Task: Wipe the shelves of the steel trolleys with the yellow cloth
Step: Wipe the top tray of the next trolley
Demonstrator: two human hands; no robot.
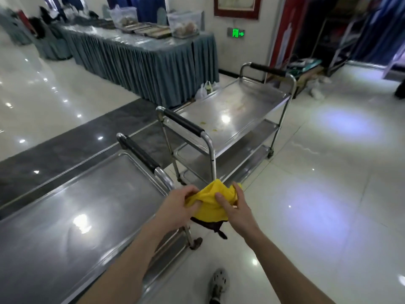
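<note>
Yellow cloth (210, 202), bunched in mid-air just beside the handle end of the near trolley (87, 205), pinched between thumb and fingers of left hand (177, 207) and right hand (236, 207); probably best folded into a flat pad before wiping.

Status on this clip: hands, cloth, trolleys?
Left hand, right hand grip bunched yellow cloth, clear of shelves. Far steel trolley's top shelf shows yellowish spots; near steel trolley beside hands. Nothing blocking.
</note>
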